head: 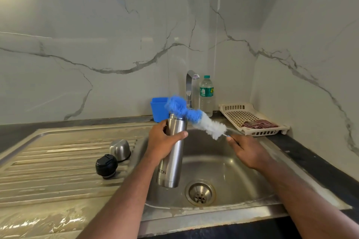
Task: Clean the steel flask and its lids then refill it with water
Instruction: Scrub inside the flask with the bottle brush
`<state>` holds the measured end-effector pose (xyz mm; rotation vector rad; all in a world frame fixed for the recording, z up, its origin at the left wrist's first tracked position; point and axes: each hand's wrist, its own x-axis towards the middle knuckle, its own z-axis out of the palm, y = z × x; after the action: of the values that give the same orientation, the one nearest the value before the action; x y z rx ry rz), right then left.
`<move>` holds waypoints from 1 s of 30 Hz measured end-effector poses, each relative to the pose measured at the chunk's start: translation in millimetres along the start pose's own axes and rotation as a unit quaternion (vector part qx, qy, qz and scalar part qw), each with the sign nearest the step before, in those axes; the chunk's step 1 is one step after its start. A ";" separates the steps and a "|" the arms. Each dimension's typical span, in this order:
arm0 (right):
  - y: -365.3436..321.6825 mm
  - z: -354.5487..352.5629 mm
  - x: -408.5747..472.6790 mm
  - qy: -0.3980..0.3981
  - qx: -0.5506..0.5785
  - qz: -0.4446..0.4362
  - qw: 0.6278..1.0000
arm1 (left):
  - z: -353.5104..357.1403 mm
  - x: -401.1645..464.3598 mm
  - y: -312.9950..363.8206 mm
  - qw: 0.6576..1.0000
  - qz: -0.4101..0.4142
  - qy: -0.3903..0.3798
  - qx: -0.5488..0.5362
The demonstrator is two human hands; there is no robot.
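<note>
Steel flask (173, 149): upright over the sink (229, 167), uncapped, gripped near its top by the left hand (162, 142).
Bottle brush (194, 117): right hand (247, 151) pinches its handle; blue tip at the flask mouth.
Lids: steel cap (119, 149) and black stopper (106, 165) lie on the wet drainboard (48, 161), left of the sink.
Risk: bristles look wider than the mouth; forcing them may jolt the flask loose.
Risk: the round lids could roll off the drainboard.

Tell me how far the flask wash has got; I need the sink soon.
Done: both lids are off, the steel cap and black stopper sitting on the drainboard. In hand: the left hand holds the open steel flask over the sink while the right hand brings the bottle brush to its mouth. Left: scrubbing inside, the lids, refilling.
</note>
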<state>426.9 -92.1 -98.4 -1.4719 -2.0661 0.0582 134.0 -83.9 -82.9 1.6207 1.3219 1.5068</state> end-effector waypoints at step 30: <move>-31.0 14.1 5.2 -0.105 0.197 0.045 0.974 | 8.7 3.2 -8.2 0.838 -0.247 -0.072 -0.482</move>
<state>392.7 -95.3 -96.4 -1.3513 -1.9993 0.6479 139.7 -76.1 -90.7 0.6480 0.6054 1.3283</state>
